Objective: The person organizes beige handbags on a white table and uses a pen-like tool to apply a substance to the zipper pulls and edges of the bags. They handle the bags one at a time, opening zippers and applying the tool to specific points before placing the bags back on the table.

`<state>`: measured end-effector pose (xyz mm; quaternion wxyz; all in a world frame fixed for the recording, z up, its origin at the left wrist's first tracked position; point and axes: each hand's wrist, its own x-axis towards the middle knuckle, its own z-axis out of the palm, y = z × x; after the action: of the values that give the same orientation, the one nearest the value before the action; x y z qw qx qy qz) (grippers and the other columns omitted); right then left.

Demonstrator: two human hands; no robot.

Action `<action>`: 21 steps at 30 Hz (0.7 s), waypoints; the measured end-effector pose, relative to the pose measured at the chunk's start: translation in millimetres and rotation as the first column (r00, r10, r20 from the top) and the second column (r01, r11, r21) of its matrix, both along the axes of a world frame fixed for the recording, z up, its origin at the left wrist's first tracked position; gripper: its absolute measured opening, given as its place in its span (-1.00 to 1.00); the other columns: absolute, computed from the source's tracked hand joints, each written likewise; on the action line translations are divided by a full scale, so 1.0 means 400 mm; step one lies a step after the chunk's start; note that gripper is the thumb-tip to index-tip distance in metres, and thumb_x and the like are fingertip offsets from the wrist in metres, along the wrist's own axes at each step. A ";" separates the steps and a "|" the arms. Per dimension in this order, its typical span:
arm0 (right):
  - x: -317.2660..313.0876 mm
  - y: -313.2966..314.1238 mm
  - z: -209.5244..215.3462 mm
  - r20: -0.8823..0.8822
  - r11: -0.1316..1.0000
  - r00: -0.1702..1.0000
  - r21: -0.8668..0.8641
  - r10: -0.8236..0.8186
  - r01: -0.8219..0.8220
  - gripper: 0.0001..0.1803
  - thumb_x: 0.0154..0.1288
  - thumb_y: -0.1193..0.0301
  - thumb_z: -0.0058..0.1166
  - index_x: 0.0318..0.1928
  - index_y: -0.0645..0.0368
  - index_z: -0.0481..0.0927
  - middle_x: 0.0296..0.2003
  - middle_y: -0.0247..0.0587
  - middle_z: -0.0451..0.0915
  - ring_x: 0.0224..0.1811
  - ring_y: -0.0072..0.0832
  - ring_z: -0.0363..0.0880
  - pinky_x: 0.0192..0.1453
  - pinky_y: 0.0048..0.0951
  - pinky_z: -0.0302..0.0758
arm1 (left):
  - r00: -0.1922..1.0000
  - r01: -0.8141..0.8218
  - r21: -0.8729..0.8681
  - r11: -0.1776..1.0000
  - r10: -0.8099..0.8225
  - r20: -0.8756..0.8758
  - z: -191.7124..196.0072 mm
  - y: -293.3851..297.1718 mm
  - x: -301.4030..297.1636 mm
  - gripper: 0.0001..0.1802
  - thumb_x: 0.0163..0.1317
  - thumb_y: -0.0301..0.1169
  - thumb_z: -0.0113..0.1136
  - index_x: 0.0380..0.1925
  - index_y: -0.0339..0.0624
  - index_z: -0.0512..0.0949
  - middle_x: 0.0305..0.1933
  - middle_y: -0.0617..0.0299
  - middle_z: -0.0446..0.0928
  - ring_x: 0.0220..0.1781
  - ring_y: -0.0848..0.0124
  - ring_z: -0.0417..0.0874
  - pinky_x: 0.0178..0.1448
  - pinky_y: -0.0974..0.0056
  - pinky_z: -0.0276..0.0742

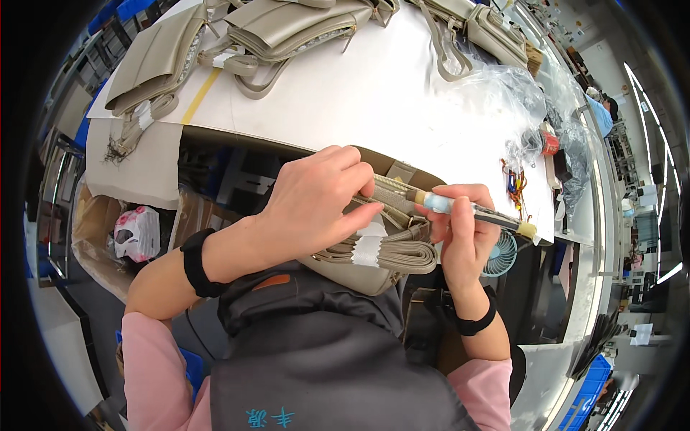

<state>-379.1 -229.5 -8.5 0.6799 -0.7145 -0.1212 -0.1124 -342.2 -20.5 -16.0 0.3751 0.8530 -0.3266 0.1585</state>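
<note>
A beige shoulder bag rests against my lap at the table's front edge, its zipped opening facing up. My left hand is closed at the bag's zipper edge, with curled fingers and the thumb against it. A folded strap, bound with a white paper band, lies across the bag's near side. Between thumb and fingers, my right hand grips a slim brush-like tool with a wrapped pale-blue and dark handle. Its brownish tip points at the bag's opening; the yellowish end points right.
More beige bags lie along the table's far side, one at the far left. Clear plastic wrapping is heaped at the right. Coloured cords and a small fan are near the right edge. A lined carton stands at left.
</note>
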 end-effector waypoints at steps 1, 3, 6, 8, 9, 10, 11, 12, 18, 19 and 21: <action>0.007 0.001 -0.005 -0.005 1.000 1.000 -0.008 0.009 -0.009 -0.82 0.46 0.41 -0.10 -0.17 0.28 0.50 -0.47 -0.30 0.57 -0.62 -0.79 0.33 -0.54 -0.74 0.26 | 0.999 0.006 -0.014 1.000 -0.007 -0.047 -0.002 -0.002 0.004 -0.83 -0.04 -0.44 0.34 -0.53 -0.17 0.50 -0.52 0.26 0.41 -0.48 0.36 0.50 -0.42 0.29 0.38; 0.013 0.008 -0.008 -0.016 1.000 1.000 -0.030 -0.007 0.007 -0.81 0.45 0.39 -0.08 -0.17 0.27 0.49 -0.49 -0.33 0.55 -0.61 -0.79 0.33 -0.54 -0.74 0.27 | 0.994 0.004 -0.018 1.000 -0.006 -0.107 -0.005 -0.005 0.010 -0.86 -0.02 -0.46 0.31 -0.54 -0.17 0.51 -0.52 0.27 0.42 -0.48 0.39 0.50 -0.42 0.30 0.38; 0.020 0.009 -0.023 0.003 0.999 1.000 -0.021 -0.030 0.030 -0.84 0.44 0.42 -0.06 -0.17 0.27 0.50 -0.48 -0.33 0.56 -0.60 -0.80 0.35 -0.53 -0.74 0.28 | 0.991 -0.014 0.007 1.000 0.015 -0.135 -0.006 -0.006 0.014 -0.89 -0.01 -0.49 0.28 -0.54 -0.17 0.51 -0.51 0.28 0.43 -0.47 0.41 0.50 -0.42 0.31 0.38; 0.022 0.012 -0.024 0.031 0.999 0.999 -0.039 -0.016 0.017 -0.86 0.41 0.45 -0.03 -0.18 0.28 0.51 -0.46 -0.33 0.57 -0.58 -0.80 0.37 -0.51 -0.74 0.29 | 0.990 -0.019 0.017 1.000 0.021 -0.138 -0.008 -0.004 0.011 -0.90 0.01 -0.51 0.27 -0.53 -0.17 0.51 -0.51 0.29 0.43 -0.47 0.42 0.50 -0.43 0.32 0.37; 0.024 0.013 -0.024 0.044 0.999 0.999 -0.049 -0.005 0.007 -0.88 0.40 0.47 -0.02 -0.18 0.28 0.51 -0.46 -0.33 0.57 -0.56 -0.80 0.38 -0.50 -0.74 0.30 | 0.989 -0.022 -0.009 1.000 0.020 -0.148 -0.009 -0.001 0.008 -0.90 0.01 -0.51 0.26 -0.53 -0.17 0.51 -0.51 0.29 0.43 -0.48 0.43 0.50 -0.43 0.33 0.37; 0.027 0.013 -0.026 0.063 0.996 0.998 -0.089 0.003 0.003 -0.89 0.39 0.48 -0.01 -0.19 0.28 0.52 -0.45 -0.33 0.57 -0.55 -0.80 0.38 -0.49 -0.74 0.30 | 0.987 -0.025 -0.035 0.999 0.019 -0.157 -0.011 0.002 0.006 -0.91 0.02 -0.51 0.26 -0.52 -0.17 0.51 -0.50 0.29 0.43 -0.48 0.44 0.49 -0.43 0.34 0.37; 0.030 0.013 -0.027 0.083 0.992 0.996 -0.129 0.011 -0.001 -0.90 0.38 0.50 0.00 -0.19 0.29 0.52 -0.45 -0.34 0.58 -0.54 -0.80 0.39 -0.49 -0.73 0.30 | 0.986 -0.028 -0.061 0.998 0.018 -0.166 -0.014 0.004 0.004 -0.91 0.03 -0.52 0.26 -0.52 -0.18 0.51 -0.50 0.29 0.43 -0.48 0.44 0.49 -0.43 0.35 0.37; 0.033 0.011 -0.028 0.103 0.986 0.994 -0.167 0.019 -0.001 -0.91 0.37 0.52 0.02 -0.19 0.29 0.53 -0.44 -0.34 0.58 -0.53 -0.80 0.40 -0.48 -0.73 0.30 | 0.987 -0.023 -0.071 0.997 0.011 -0.163 -0.016 0.004 0.005 -0.91 0.03 -0.52 0.25 -0.51 -0.18 0.50 -0.50 0.29 0.43 -0.48 0.45 0.49 -0.44 0.36 0.37; 0.035 0.017 -0.019 -0.011 0.977 0.999 -0.210 -0.043 0.040 -0.92 0.30 0.54 0.11 -0.22 0.28 0.56 -0.46 -0.38 0.58 -0.49 -0.80 0.43 -0.47 -0.74 0.31 | 0.988 -0.013 -0.094 0.995 -0.001 -0.154 -0.025 0.001 0.008 -0.90 0.01 -0.54 0.26 -0.51 -0.19 0.50 -0.49 0.28 0.42 -0.49 0.45 0.49 -0.47 0.37 0.36; 0.036 0.018 -0.020 -0.024 0.978 0.998 -0.206 -0.049 0.043 -0.92 0.29 0.53 0.13 -0.23 0.28 0.56 -0.47 -0.38 0.57 -0.49 -0.80 0.43 -0.47 -0.74 0.31 | 0.989 -0.018 -0.097 0.995 0.003 -0.149 -0.026 0.001 0.007 -0.90 0.01 -0.55 0.26 -0.51 -0.19 0.50 -0.49 0.28 0.42 -0.49 0.45 0.49 -0.47 0.37 0.36; 0.039 0.016 -0.024 -0.032 0.969 0.997 -0.242 -0.065 0.055 -0.91 0.28 0.53 0.14 -0.23 0.28 0.57 -0.47 -0.39 0.57 -0.50 -0.81 0.42 -0.48 -0.74 0.30 | 0.990 -0.025 -0.099 0.995 0.011 -0.140 -0.027 0.001 0.006 -0.90 0.00 -0.55 0.26 -0.52 -0.18 0.50 -0.49 0.29 0.42 -0.49 0.45 0.48 -0.47 0.37 0.36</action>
<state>-363.6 -223.0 -18.3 0.5868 -0.7970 -0.0989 -0.1032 -339.9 -20.2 -26.6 0.4379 0.8449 -0.2835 0.1181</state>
